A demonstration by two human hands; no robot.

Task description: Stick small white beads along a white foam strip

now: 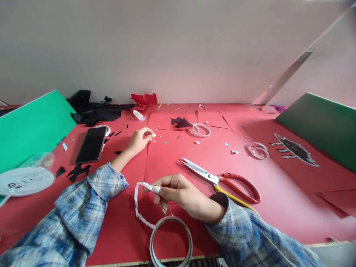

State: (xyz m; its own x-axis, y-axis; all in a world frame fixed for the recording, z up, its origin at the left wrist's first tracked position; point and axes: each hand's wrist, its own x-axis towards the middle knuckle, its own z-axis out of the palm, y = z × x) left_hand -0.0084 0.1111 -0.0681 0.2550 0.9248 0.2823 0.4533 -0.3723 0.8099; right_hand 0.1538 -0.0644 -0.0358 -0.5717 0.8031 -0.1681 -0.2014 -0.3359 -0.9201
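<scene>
My right hand (185, 194) pinches a narrow strip of white tape (137, 202) between thumb and fingers, with small white beads along its upper end. The strip curves down to a tape roll (171, 241) at the front edge of the table. Farther off, my left hand (140, 141) is closed in a pinch just over the red surface, beside scattered white beads (165, 142). Whether a bead is between its fingertips is too small to tell. Scissors (214, 178) with red and yellow handles lie slightly open to the right of my right hand.
On the left are a phone (90, 145), black scraps (78, 171), a white disc (26, 181) and a green board (39, 122). Thin rings (201, 129) lie farther back. A beaded black cutout (296, 149) lies right, near another green board (319, 126). A pale wall (178, 52) stands behind.
</scene>
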